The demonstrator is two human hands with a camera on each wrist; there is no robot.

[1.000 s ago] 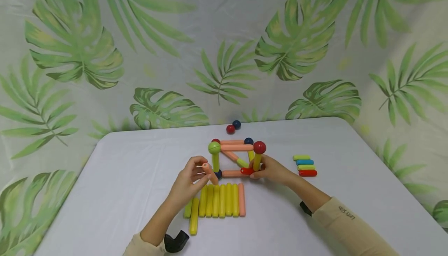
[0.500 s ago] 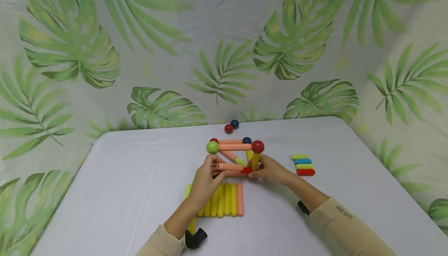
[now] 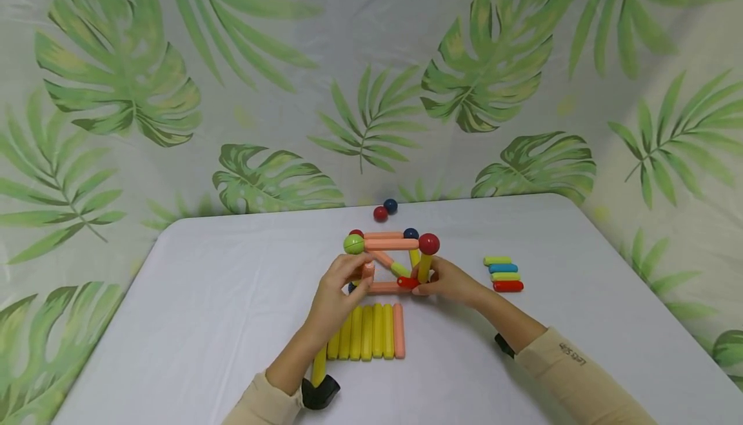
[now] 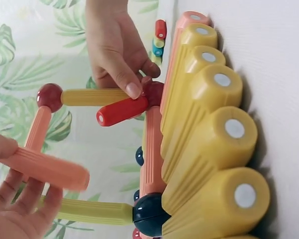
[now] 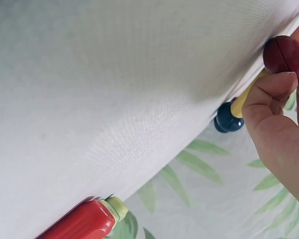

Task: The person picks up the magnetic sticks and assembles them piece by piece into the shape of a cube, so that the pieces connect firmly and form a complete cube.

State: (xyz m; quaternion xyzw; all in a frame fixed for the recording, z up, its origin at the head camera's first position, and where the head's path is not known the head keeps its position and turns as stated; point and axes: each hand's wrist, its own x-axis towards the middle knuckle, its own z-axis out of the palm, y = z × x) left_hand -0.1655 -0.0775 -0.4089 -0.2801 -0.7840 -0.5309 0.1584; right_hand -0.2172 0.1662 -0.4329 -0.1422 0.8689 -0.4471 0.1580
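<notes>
My left hand [image 3: 339, 289] pinches a salmon-pink magnetic rod [image 4: 47, 169] between thumb and fingers, in front of the left side of a box-shaped frame. The frame joins balls and rods; a green ball [image 3: 354, 244] and a red ball [image 3: 429, 244] top its front corners, with a pink rod [image 3: 391, 244] between them. At the lower right front corner my right hand [image 3: 449, 281] grips another red ball [image 5: 284, 57]. A short red rod [image 4: 122, 110] sticks out from that ball, its free end apart from the pink rod in my left hand.
Several yellow rods [image 3: 367, 333] and one pink rod [image 3: 398, 330] lie in a row in front of the frame. Several short rods [image 3: 507, 269] lie at the right. A loose red ball [image 3: 380, 213] and blue ball [image 3: 391, 206] are at the back edge.
My left hand moved right toward the frame, bringing the pink rod up to the short red rod, then drew back slightly and turned the rod away. My right hand kept its place.
</notes>
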